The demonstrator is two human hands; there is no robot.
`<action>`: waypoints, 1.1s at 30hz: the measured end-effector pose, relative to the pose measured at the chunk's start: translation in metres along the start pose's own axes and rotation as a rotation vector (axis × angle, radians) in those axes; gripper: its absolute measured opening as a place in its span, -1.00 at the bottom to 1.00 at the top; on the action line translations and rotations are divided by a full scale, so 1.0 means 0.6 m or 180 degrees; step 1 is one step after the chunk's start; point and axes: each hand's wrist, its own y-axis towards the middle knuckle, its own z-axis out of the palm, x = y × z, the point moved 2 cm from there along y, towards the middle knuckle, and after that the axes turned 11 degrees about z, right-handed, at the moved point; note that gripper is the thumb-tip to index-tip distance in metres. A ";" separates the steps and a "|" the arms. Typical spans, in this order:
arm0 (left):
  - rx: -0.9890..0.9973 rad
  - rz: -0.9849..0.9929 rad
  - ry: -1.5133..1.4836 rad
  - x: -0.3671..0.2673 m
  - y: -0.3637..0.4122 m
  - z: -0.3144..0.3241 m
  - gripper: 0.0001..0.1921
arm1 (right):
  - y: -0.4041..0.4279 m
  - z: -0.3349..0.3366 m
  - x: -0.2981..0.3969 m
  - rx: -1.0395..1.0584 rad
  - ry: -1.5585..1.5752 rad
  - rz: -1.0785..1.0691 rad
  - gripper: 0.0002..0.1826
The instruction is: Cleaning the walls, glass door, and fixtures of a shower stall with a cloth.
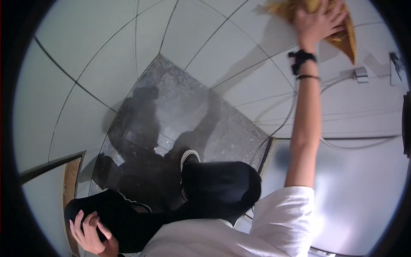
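Observation:
My right hand (319,24) reaches up at the top right, its spread fingers pressing a yellow-brown cloth (345,45) against the white tiled wall (247,35). The cloth's upper part runs out of view, and one loose corner hangs down to the right of my wrist. A black band and a thin dark cord circle that wrist. At the lower left, my left hand (93,234) rests by my black-trousered knee, its fingers loosely bent and apart, with nothing seen in it.
Grey floor tiles (179,86) meet the walls in a corner. A cable (284,123) hangs below a metal wall fitting (361,75). A smooth pale appliance or panel (346,192) stands at the right. A wood-edged opening (70,180) is at the left.

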 end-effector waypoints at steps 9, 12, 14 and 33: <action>-0.0096 -0.0237 0.0343 -0.013 -0.067 -0.036 -0.74 | -0.652 0.122 0.144 0.3751 -0.0580 -0.3115 -0.31; -0.0181 -0.0338 0.0388 -0.029 -0.069 -0.049 -0.76 | -0.659 0.086 0.143 0.2944 0.0594 -0.2700 -0.40; -0.0185 -0.0299 0.0191 -0.043 -0.049 -0.053 -0.80 | -0.561 0.088 0.121 0.3230 0.0139 -0.2829 -0.40; 0.0312 -0.0410 0.0091 -0.020 -0.036 0.026 -0.90 | 0.070 0.008 0.005 -0.0633 0.0147 0.0016 -0.08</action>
